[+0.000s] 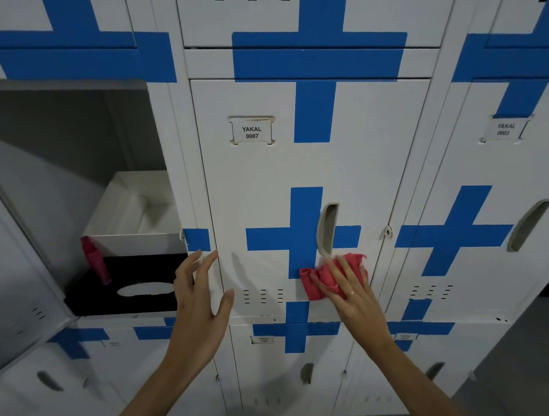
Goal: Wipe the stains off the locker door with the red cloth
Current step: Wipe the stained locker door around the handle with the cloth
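A: Where is the red cloth (pixel 325 279)?

B: Lower right of centre in the frame, bunched flat against the locker door (pixel 268 182), just below the handle slot (pixel 327 228). The right hand (pixel 353 288) presses on it with fingers straight and spread.

A: And the other hand?

B: The left hand (pixel 200 294) is lower centre, open, holding nothing, fingertips at the door's left edge.

A: Which way to wipe?

B: Likely up and leftward; most of the door lies that way.

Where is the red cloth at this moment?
In the head view, the red cloth lies under the right hand, pressed flat against the locker door labelled 0007, just below its recessed handle.
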